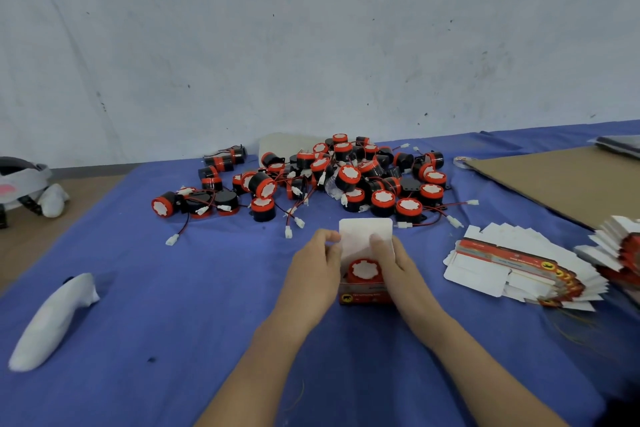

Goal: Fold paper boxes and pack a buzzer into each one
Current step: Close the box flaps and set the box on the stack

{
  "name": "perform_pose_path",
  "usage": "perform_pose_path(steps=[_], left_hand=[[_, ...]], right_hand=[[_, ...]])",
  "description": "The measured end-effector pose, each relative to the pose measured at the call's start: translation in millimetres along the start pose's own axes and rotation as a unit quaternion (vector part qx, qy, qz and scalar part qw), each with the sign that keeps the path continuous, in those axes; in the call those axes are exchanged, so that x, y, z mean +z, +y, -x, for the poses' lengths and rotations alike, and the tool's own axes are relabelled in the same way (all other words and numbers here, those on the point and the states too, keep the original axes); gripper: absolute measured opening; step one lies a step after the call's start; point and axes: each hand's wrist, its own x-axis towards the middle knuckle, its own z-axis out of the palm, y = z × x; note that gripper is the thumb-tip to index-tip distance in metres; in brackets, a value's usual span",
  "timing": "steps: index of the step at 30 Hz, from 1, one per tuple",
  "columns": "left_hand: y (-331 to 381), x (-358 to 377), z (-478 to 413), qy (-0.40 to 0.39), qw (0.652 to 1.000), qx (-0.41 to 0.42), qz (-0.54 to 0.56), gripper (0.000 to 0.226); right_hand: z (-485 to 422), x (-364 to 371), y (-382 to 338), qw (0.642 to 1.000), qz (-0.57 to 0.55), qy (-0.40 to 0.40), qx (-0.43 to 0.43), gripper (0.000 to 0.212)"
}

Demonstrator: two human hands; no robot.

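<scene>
A small red paper box (366,295) stands on the blue cloth between my hands, its white lid flap (363,232) upright and open. A red-topped black buzzer (364,271) sits inside it. My left hand (311,274) grips the box's left side, its fingertips at the flap's left edge. My right hand (393,267) holds the right side, with the thumb on the flap. Behind the box lies a pile of buzzers (332,177) with red and black wires and white plugs. A fanned stack of flat box blanks (519,263) lies to the right.
A white cloth-wrapped object (52,319) lies at the left on the blue cloth (173,340). A brown cardboard sheet (561,180) is at the back right, and a second stack of blanks (620,246) at the right edge. A white wall stands behind the table.
</scene>
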Motion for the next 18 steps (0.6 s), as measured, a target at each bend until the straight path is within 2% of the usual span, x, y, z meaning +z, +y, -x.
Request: perform_pose_path(steps=[2, 3, 5, 6, 7, 11, 14, 18], left_hand=[[-4.4, -0.4, -3.4, -0.022, 0.999, -0.023, 0.039, 0.021], [-5.6, 0.0, -5.0, -0.032, 0.998, -0.034, 0.053, 0.023], [-6.2, 1.3, -7.4, -0.044, 0.995, -0.054, 0.069, 0.030], [-6.3, 1.9, -8.1, -0.051, 0.994, -0.065, 0.071, 0.033], [-6.4, 2.8, -8.4, -0.060, 0.993, -0.075, 0.072, 0.035], [-5.3, 5.7, -6.7, -0.108, 0.985, -0.098, 0.093, 0.028], [-4.1, 12.9, -5.1, -0.123, 0.985, -0.071, 0.095, 0.018], [-5.7, 17.6, -6.6, -0.083, 0.985, -0.055, 0.139, 0.013]], right_hand=[[-3.1, -6.4, -1.1, 0.997, -0.070, -0.002, 0.040, 0.053], [-4.5, -10.2, -3.0, 0.994, -0.098, 0.011, 0.049, 0.053], [-6.9, -19.5, -2.7, 0.990, -0.123, 0.046, 0.052, 0.038], [-7.6, -24.2, -0.5, 0.989, -0.126, 0.053, 0.051, 0.041], [-8.6, -29.1, 2.7, 0.991, -0.116, 0.043, 0.045, 0.046], [-2.1, -36.9, 4.1, 0.999, -0.020, -0.024, -0.003, 0.032], [-1.7, -35.4, -0.2, 0.999, 0.036, -0.018, -0.027, 0.030], [-4.0, -34.0, 2.9, 0.986, 0.147, 0.029, -0.075, 0.011]])
